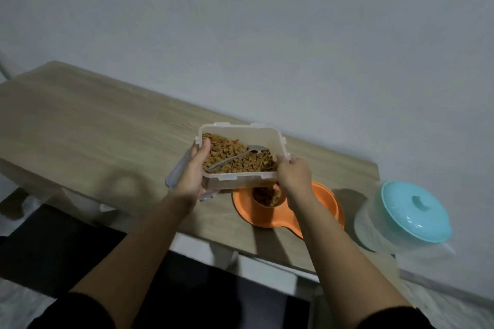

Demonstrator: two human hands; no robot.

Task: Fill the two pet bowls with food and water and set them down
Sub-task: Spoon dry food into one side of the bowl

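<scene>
Both hands hold the clear plastic container (242, 157) of dry pet food (235, 159) in the air, tilted toward the person, just above and partly over the far edge of the orange bowl (315, 205). The left hand (193, 171) grips the container's left end with the thumb hooked over the rim, and the right hand (294, 175) clasps its near right corner with curled fingers. The orange bowl sits on the wooden table (80, 128) near its front edge, and some brown kibble already lies in the bowl's well. A metal spoon (235, 156) lies loose on the food inside the container. To the right of the orange bowl stands a clear tub with a turquoise lid (411, 211); whether it holds water cannot be told. The container looks stiff and fairly light, but the loose kibble will probably shift as it tips, and the spoon may well slide with it. Smooth plastic walls could be slippery, so the rim and the latch tabs at the two short ends seem the surest places to hold. The orange bowl looks light and rigid, best lifted by its wide flange with the well kept level.
</scene>
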